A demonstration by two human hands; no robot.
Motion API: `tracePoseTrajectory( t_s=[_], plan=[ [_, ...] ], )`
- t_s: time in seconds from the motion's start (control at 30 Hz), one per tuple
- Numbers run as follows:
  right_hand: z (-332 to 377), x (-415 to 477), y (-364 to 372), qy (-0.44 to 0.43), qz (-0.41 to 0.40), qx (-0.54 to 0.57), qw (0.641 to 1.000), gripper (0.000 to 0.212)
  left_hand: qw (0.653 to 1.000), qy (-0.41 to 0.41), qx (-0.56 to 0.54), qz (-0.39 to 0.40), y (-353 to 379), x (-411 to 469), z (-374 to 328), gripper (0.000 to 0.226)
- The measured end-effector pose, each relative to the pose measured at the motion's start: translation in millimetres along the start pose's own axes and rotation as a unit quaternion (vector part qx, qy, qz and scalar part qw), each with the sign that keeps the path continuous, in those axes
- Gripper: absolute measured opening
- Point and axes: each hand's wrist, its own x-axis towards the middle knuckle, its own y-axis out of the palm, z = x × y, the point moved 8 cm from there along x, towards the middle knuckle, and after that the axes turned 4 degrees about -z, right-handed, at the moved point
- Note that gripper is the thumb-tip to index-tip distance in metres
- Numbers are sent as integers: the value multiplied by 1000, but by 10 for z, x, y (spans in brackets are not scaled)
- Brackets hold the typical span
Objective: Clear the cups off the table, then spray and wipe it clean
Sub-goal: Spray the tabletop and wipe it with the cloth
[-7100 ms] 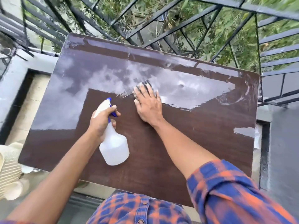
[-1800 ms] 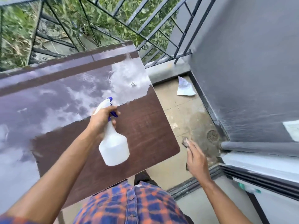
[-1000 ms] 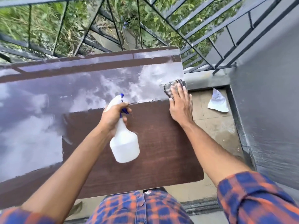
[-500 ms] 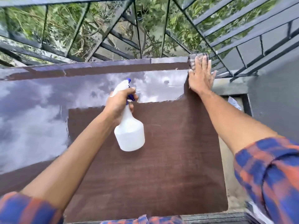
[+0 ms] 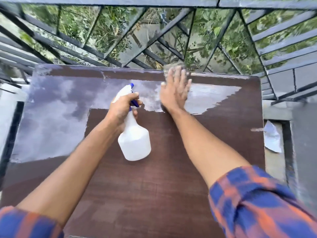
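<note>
A dark brown glossy table (image 5: pixel 163 186) fills the view, with sky reflected on its far and left parts. My left hand (image 5: pixel 122 109) grips the neck of a white spray bottle (image 5: pixel 134 141) with a blue trigger, held above the table's middle. My right hand (image 5: pixel 175 91) lies flat, fingers spread, pressing a grey cloth (image 5: pixel 169 70) against the table near its far edge. Only the cloth's top edge shows past my fingertips. No cups are on the table.
A dark metal railing (image 5: pixel 154 54) runs close behind the table, with plants beyond it. A grey wall (image 5: pixel 303 134) stands to the right. A crumpled white paper (image 5: pixel 272 138) lies on the floor between table and wall.
My right hand has slid the cloth left along the far edge, from the table's far right corner toward the middle. My left hand still holds the bottle in the same place.
</note>
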Motion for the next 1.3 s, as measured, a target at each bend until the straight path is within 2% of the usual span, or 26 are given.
tracePoseTrajectory(
  t_s=[0.1, 0.2, 0.3, 0.37, 0.43, 0.53, 0.6, 0.67, 0.77, 0.83, 0.87, 0.9, 0.97, 1.03, 1.07, 1.13, 1.2, 1.23, 1.3],
  plan=[
    [539, -303, 187, -137, 36, 9, 990, 68, 1000, -4, 8, -2, -180, 59, -31, 25],
    [173, -385, 84, -157, 40, 16, 987, 66, 1000, -13, 15, 11, -247, 80, -8, 18],
    [-859, -301, -263, -55, -23, -31, 998, 64, 1000, -2, 10, 28, -208, 83, -4, 34],
    [-1755, -278, -565, 93, -58, -47, 993, 66, 999, 4, 22, 36, -149, 70, -9, 51],
    [-2390, -321, -789, 236, -67, -42, 969, 69, 999, -6, 29, 43, -99, 54, 19, 56],
    [-2481, -265, -811, 337, -54, -40, 939, 68, 997, -20, 23, 64, -22, -3, 46, 32],
    [-2090, -227, -711, 344, -55, -34, 937, 67, 996, -19, 27, 80, 11, -60, 42, 20],
    [-1411, -203, -492, 265, -42, -39, 962, 67, 996, -15, 41, 82, -14, -69, 56, 19],
    [-112, -475, -60, 52, 7, -29, 998, 65, 995, -24, 60, 73, -113, -77, 111, 39],
    [600, -875, 164, -102, 59, -30, 993, 71, 994, -9, 75, 80, -139, -121, 116, 17],
    [767, -1086, 246, -153, 86, -32, 984, 73, 993, -4, 76, 85, -144, -141, 128, 9],
    [799, -1265, 281, -184, 100, -32, 977, 71, 993, -4, 71, 90, -147, -160, 147, 12],
    [501, -1470, 221, -195, 82, -30, 977, 66, 993, -9, 60, 102, -164, -185, 189, 9],
    [-166, -1488, 73, -153, 61, -59, 985, 62, 991, -15, 69, 113, -182, -227, 216, 5],
    [-593, -1450, -73, -104, 36, -87, 990, 61, 990, -15, 74, 118, -183, -264, 224, 4],
    [-1577, -1407, -449, 62, -20, -111, 992, 65, 989, -9, 72, 128, -168, -336, 240, 5],
    [-2355, -1495, -768, 236, -43, -82, 967, 69, 988, -2, 73, 134, -175, -406, 260, 9],
    [-2560, -1538, -849, 295, -42, -67, 952, 69, 988, 2, 72, 137, -178, -442, 268, 9],
    [-2575, -1576, -841, 348, -32, -57, 935, 67, 988, 5, 70, 140, -192, -501, 292, 4]
  ],
)
